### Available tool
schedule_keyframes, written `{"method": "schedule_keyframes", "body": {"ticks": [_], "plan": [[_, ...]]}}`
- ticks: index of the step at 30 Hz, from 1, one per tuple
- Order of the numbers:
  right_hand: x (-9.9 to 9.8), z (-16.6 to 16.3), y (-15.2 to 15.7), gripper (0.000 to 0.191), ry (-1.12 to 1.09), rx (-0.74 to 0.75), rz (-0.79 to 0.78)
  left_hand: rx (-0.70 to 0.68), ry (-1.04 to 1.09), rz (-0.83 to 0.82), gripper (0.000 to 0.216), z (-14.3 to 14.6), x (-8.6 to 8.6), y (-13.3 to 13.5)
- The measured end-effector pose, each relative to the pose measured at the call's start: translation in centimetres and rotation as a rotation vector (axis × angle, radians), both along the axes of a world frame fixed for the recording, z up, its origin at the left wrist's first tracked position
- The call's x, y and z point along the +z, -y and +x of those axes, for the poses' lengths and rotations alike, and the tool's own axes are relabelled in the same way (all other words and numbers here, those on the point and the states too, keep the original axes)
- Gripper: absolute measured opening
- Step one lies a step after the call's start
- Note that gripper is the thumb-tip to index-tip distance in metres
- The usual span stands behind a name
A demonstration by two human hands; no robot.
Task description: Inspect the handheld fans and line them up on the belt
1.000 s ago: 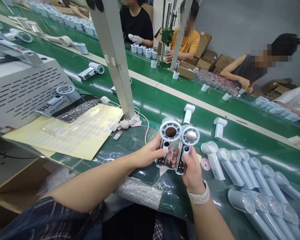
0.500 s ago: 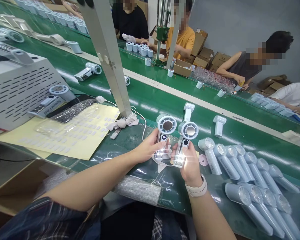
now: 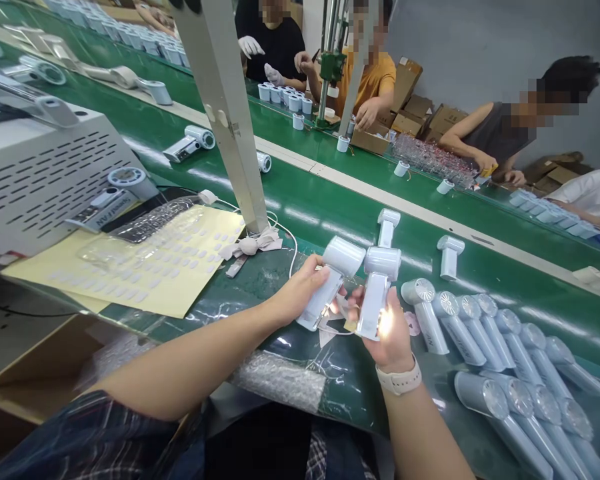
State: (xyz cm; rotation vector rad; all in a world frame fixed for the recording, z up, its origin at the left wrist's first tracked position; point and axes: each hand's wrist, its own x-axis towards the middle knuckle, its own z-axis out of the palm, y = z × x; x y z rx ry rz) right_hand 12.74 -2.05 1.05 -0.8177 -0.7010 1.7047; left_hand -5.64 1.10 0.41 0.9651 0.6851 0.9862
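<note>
Over the near edge of the green bench I hold two pale blue handheld fans side by side. My left hand (image 3: 300, 291) is closed round the handle of the left fan (image 3: 344, 256), its thumb along the handle. In my right hand (image 3: 394, 332) is the right fan (image 3: 383, 264), gripped by its handle. Both fans show a plain side, and a bright glint sits by my right fingers. To the right, several similar fans (image 3: 460, 327) lie in two rows. A white cable (image 3: 294, 248) runs just left of the fans.
A metal post (image 3: 230, 120) rises left of my hands. Yellow sheets with white stickers (image 3: 180, 267) lie beside a vented white machine (image 3: 45, 180). Single fans (image 3: 450, 257) rest on the green conveyor (image 3: 325, 207). Co-workers handle parts across it. Bubble wrap (image 3: 285, 380) lies at the front edge.
Both fans have been turned in my hands: their round grille faces and dark buttons showed before, and now plain sides show. A co-worker's gloved hand has lifted across the conveyor.
</note>
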Motion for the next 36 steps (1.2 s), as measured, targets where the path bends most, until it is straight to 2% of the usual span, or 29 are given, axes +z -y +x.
{"method": "schedule_keyframes", "body": {"ticks": [3, 6, 12, 15, 18, 22, 29, 34, 36], "plan": [[0.5, -0.2, 0.1, 0.045, 0.002, 0.028, -0.015, -0.040, 0.099, -0.073, 0.037, -0.1, -0.3, 0.1], [0.6, -0.4, 0.4, 0.044, 0.035, -0.020, 0.012, -0.052, 0.096, -0.058, 0.037, -0.2, -0.4, 0.3], [0.2, 0.1, 0.7, 0.036, 0.102, -0.141, 0.053, -0.034, 0.169, 0.015, 0.048, -0.3, 0.0, 0.5], [0.5, 0.1, 0.7, 0.030, 0.096, -0.132, 0.050, -0.051, 0.223, -0.040, 0.058, -0.4, 0.3, 0.3], [0.9, 0.0, 0.7, 0.029, 0.065, -0.080, 0.012, -0.128, 0.256, -0.131, 0.062, -0.4, 0.5, 0.2], [1.0, -0.1, 0.6, 0.031, 0.018, -0.025, -0.026, -0.149, 0.269, -0.195, 0.053, -0.2, 0.7, 0.2], [1.1, -0.3, 0.6, 0.044, 0.048, 0.010, 0.058, -0.114, 0.344, -0.224, 0.028, -0.2, 0.5, -0.1], [1.2, 0.2, 0.6, 0.027, 0.019, -0.072, 0.080, -0.075, 0.265, -0.168, 0.037, -0.5, 0.7, -0.3], [1.1, 0.5, 0.6, 0.026, 0.021, -0.102, 0.096, -0.083, 0.204, -0.140, 0.044, -0.5, 0.7, -0.4]]}}
